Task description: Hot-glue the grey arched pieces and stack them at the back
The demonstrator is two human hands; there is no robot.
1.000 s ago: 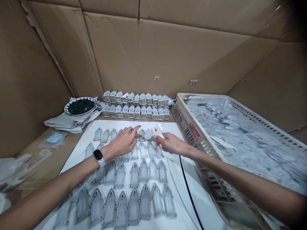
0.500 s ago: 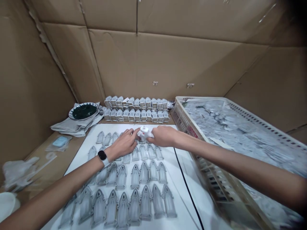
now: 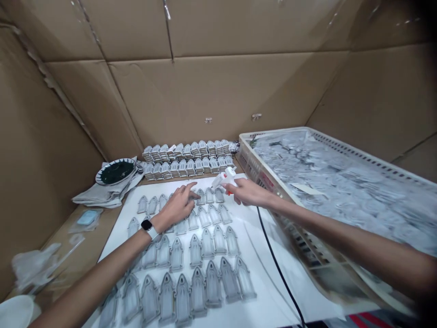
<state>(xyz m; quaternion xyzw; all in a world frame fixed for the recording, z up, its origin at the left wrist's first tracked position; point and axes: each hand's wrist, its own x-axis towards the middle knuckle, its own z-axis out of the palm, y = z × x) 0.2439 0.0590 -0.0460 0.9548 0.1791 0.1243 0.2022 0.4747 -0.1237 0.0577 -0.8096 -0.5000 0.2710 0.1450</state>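
Rows of flat grey arch-shaped pieces (image 3: 205, 241) lie on a white sheet (image 3: 259, 255). My left hand (image 3: 177, 207), with a watch on the wrist, rests flat on the far rows, fingers stretched and one fingertip on a piece in the back row. My right hand (image 3: 247, 193) grips a white glue gun with red trigger (image 3: 225, 178). Its nozzle points left and down toward the back row, just right of my left fingertips. A black cord (image 3: 276, 269) runs from the gun toward me.
Stacks of the same pieces (image 3: 187, 159) line the cardboard back wall. A white perforated crate (image 3: 259, 168) full of bagged parts stands on the right. A dark plate (image 3: 118, 171) on folded cloths and a small blue object (image 3: 87, 217) lie at the left.
My right hand drew the glue gun back to the right, away from the left fingertips, and the gun's nozzle lifted. My left hand stayed on the back rows. The camera view shifted.
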